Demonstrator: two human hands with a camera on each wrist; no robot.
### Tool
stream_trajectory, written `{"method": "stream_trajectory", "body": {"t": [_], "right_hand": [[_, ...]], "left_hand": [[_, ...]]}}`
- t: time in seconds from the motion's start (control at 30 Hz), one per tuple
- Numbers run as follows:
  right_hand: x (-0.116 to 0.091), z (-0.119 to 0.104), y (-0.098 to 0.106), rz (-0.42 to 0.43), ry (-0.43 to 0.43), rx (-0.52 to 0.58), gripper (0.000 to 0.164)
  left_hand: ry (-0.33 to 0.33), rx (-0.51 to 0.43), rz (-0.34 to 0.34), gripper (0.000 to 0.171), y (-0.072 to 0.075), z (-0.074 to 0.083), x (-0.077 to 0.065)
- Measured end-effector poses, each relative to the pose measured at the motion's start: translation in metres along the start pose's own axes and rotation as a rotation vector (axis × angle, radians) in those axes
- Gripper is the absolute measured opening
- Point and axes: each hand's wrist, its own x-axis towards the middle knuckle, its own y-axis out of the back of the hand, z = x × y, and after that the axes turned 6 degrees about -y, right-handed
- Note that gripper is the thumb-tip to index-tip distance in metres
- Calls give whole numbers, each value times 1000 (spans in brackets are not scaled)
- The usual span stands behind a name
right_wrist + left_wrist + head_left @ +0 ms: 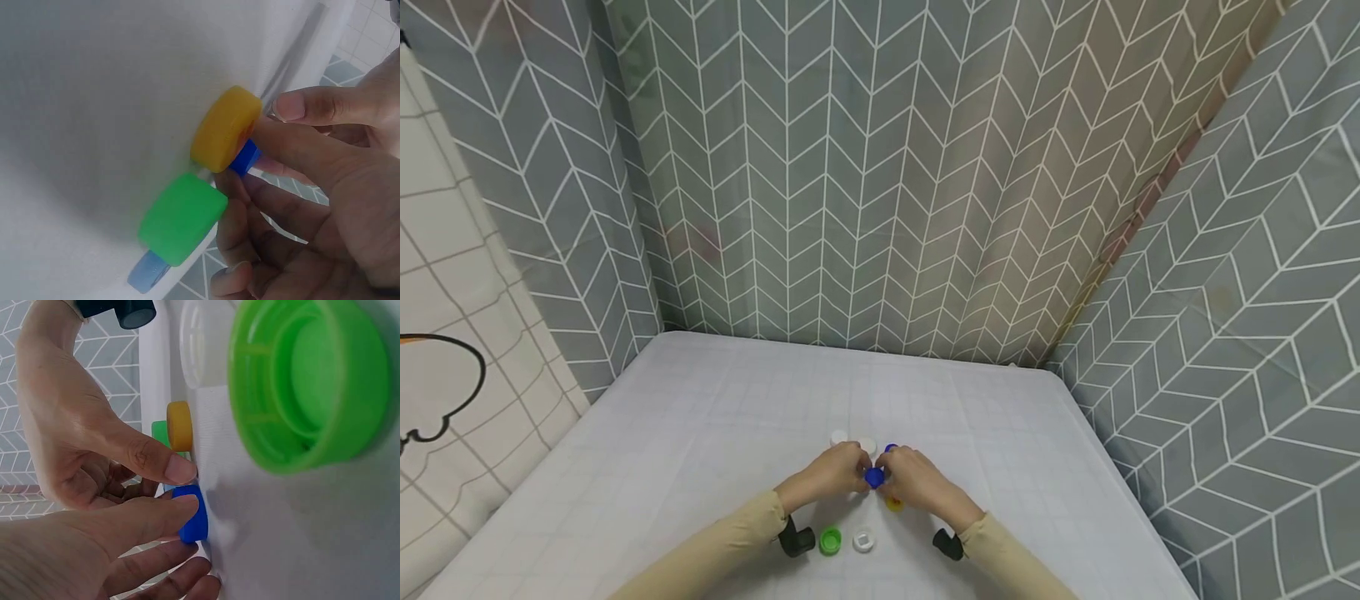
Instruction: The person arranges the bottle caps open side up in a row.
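Note:
A blue bottle cap [874, 477] is between the two hands, low over the white table. My left hand [833, 473] pinches it from the left, its thumb lying on the cap's side [194, 515] in the left wrist view. My right hand [921, 482] meets it from the other side, thumb and fingers bent around the cap [245, 157] in the right wrist view. A yellow cap [226, 128] stands just beside the right fingers, partly covering the blue one there. Close by is a green cap [184, 220], which the right hand hides in the head view.
Nearer the body lie a bright green cap [830, 541] and a white cap [863, 540]. Beyond the hands are two white caps [838, 437] and another blue cap [891, 448]. Patterned curtains [850, 208] hang around the white table [715, 417].

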Motion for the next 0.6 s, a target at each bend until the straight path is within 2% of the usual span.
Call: {"method": "stream_trajectory", "body": {"t": [0.17, 0.6], "right_hand": [[2, 2, -3, -6, -16, 28, 19], [0, 4, -4, 11, -11, 43, 21]], "left_hand": [[20, 25, 7, 25, -1, 0, 0], [-16, 36, 25, 26, -1, 0, -2]]}}
